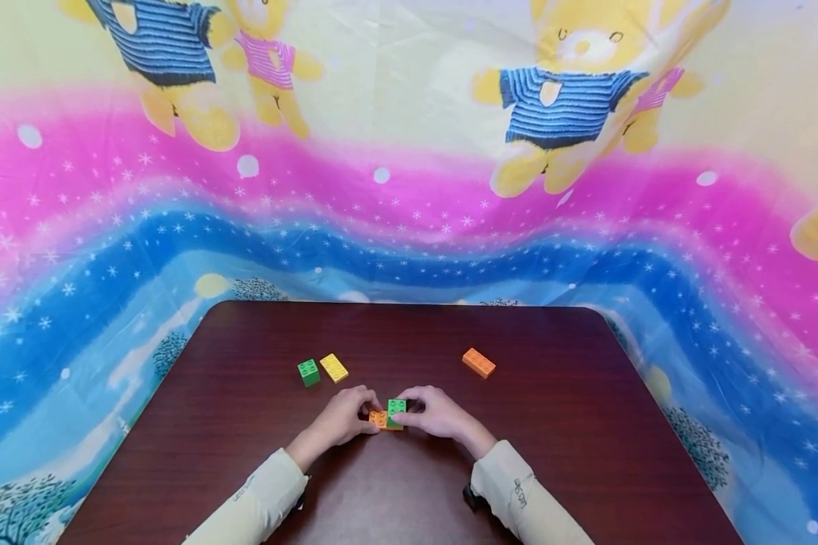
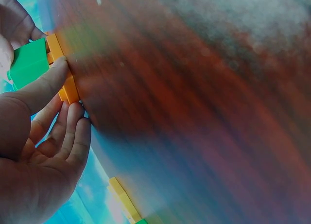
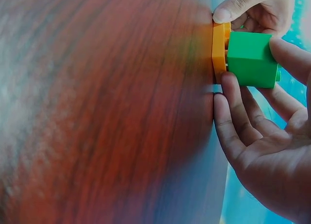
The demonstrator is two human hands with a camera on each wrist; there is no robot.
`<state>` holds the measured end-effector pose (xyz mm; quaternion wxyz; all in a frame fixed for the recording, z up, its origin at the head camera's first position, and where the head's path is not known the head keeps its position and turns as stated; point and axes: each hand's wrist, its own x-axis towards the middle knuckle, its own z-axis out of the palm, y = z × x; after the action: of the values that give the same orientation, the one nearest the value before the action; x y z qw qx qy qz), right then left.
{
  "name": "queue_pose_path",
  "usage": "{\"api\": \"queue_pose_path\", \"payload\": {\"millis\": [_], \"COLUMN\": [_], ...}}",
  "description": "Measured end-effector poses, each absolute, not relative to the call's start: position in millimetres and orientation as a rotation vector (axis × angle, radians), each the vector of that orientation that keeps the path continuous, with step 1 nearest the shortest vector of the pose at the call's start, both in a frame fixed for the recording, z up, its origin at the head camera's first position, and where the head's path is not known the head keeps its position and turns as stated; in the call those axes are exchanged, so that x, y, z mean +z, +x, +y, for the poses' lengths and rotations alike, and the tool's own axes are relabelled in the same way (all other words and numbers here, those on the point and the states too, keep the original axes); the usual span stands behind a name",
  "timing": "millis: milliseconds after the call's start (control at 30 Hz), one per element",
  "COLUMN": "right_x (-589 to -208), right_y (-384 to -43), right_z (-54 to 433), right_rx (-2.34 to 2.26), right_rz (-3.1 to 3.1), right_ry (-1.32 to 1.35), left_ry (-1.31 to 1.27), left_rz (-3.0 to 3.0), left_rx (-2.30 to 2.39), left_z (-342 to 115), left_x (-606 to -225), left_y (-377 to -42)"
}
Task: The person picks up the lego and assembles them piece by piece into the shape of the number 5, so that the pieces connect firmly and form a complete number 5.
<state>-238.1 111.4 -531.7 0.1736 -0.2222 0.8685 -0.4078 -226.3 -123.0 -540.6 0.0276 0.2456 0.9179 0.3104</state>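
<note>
In the head view an orange plate brick (image 1: pixel 377 418) lies near the table's middle, and my left hand (image 1: pixel 344 416) pinches its left end. Above its right part is a green block (image 1: pixel 397 406), gripped between the thumb and fingers of my right hand (image 1: pixel 441 414). The right wrist view shows orange studs in a narrow gap beneath the green block (image 3: pixel 251 60); whether the two are joined I cannot tell. In the left wrist view my left thumb is against the orange plate brick (image 2: pixel 70 85), with the other fingers curled at its end.
Beyond my left hand a second green block (image 1: pixel 308 372) stands beside a yellow plate brick (image 1: pixel 334 367). Another orange brick (image 1: pixel 479 362) lies farther back on the right. A patterned cloth (image 1: pixel 409 197) hangs behind the dark wooden table (image 1: pixel 552 454).
</note>
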Motion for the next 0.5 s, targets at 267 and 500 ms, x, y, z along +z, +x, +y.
{"api": "queue_pose_path", "payload": {"millis": [267, 500], "right_x": [-532.1, -529.4], "right_y": [-238.9, -238.9], "right_z": [112.2, 111.8], "right_rx": [-1.150, -1.118], "right_rz": [2.458, 2.472], "right_ry": [-0.631, -0.643], "left_ry": [0.761, 0.753], "left_rz": [2.835, 2.837], "left_rx": [0.952, 0.956], "left_z": [-122.9, -122.7], "left_x": [-541.4, -541.0], "left_y": [-226.6, -226.9]}}
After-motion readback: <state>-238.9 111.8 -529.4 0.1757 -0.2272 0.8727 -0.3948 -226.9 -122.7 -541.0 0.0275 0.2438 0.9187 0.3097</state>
